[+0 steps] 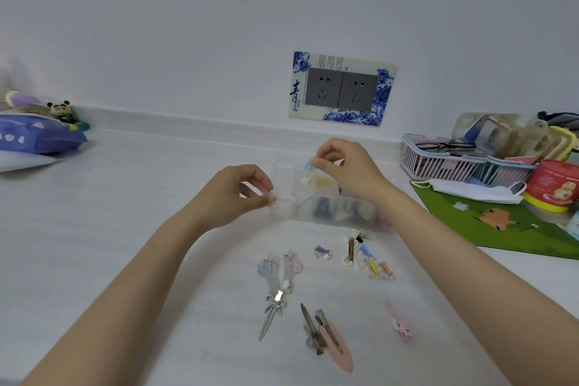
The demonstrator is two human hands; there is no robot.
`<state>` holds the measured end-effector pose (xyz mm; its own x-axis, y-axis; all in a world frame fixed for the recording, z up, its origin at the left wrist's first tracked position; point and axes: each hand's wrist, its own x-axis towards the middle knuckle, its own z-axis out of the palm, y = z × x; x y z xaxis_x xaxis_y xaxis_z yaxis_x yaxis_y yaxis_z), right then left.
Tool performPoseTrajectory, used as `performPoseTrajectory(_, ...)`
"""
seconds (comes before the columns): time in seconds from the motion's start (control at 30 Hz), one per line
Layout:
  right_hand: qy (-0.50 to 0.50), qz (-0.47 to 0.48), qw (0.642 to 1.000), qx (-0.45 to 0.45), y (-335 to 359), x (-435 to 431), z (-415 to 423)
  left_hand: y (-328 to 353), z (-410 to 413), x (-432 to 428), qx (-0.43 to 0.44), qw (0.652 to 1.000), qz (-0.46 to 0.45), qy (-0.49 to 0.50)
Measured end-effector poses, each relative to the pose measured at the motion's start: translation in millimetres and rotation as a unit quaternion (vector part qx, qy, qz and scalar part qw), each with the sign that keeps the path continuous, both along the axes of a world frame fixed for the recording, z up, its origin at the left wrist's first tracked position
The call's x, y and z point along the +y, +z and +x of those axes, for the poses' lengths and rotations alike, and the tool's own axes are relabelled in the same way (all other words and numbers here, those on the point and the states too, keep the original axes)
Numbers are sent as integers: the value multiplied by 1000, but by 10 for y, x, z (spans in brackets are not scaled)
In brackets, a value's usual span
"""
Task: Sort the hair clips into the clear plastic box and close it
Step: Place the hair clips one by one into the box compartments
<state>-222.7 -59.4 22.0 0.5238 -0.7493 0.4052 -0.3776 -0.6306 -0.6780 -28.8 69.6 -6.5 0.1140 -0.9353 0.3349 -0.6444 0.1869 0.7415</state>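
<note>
white table (125, 244), pale wall (219, 25), double socket (341, 89), green mat (517, 222)

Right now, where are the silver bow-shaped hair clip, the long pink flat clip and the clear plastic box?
silver bow-shaped hair clip (273, 307): head view, on its bow.
long pink flat clip (339, 349): head view, mid-blade.
clear plastic box (326, 219): head view, near front wall.

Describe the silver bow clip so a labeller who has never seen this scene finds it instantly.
Start at the clear plastic box under the hands and come down to the loose clips on the white table. The silver bow clip lies lower left in that scatter, its point toward the viewer. It alone is all shiny metal with a looped bow.
</note>
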Motion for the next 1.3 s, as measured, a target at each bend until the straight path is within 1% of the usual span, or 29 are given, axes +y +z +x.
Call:
performPoseTrajectory(0.07, 29, 5, 996, 85, 7, -64, 67, -2, 6, -6, 14, 1000, -9, 6)
performPoseTrajectory(0.1, 40, 12, 993, 113, -3, -80, 93, -3, 12, -7, 20, 1000, -12, 9)
performPoseTrajectory(0.2, 19, -12, 984, 178, -45, -119, 122, -11, 23, -11, 38, 999, -17, 13)
performPoseTrajectory(0.27, 1, -34, 979, 200, -75, -112, 108, -10, 15, -10, 48, 999, -18, 17)
performPoseTrajectory(0.37, 5, -37, 987, 155, -102, -12, 58, 2, -13, -5, 69, 997, -20, 28)
performPoseTrajectory(0.43, 17, -31, 995, 95, -107, 126, 30, 25, -41, 7, 106, 994, -18, 27)
performPoseTrajectory(0.5, 44, -4, 998, 37, -119, 278, 15, 50, -67, 25, 151, 988, -17, 19)
performPoseTrajectory(0.63, 95, 74, 992, -37, -189, 505, -18, 86, -114, 51, 217, 976, -8, -17)
performPoseTrajectory(0.8, 94, 127, 980, -123, -187, 542, -87, 62, -169, 34, 273, 961, -10, -40)
performPoseTrajectory(0.87, 91, 139, 974, -150, -171, 532, -94, 51, -206, 22, 280, 959, -17, -45)
performPoseTrajectory(0.93, 77, 145, 973, -163, -151, 501, -86, 36, -235, 7, 263, 964, -25, -33)
performPoseTrajectory(0.97, 67, 148, 973, -166, -134, 474, -80, 18, -233, 0, 241, 970, -37, -17)
performPoseTrajectory(1.0, 55, 148, 973, -168, -113, 437, -78, -8, -211, -15, 199, 978, -56, 7)
performPoseTrajectory(1.07, 25, 128, 978, -160, -63, 323, -79, -61, -144, -38, 67, 992, -90, 57)
performPoseTrajectory(1.13, -8, 105, 986, -130, -26, 182, -70, -110, -97, -45, -47, 992, -88, 76)
performPoseTrajectory(1.17, -18, 96, 989, -112, -14, 116, -59, -134, -86, -49, -84, 991, -76, 73)
performPoseTrajectory(1.23, -27, 81, 993, -81, 0, 6, -21, -173, -85, -63, -122, 990, -49, 54)
performPoseTrajectory(1.3, -36, 65, 996, -38, 27, -68, 28, -191, -98, -66, -125, 991, -32, 37)
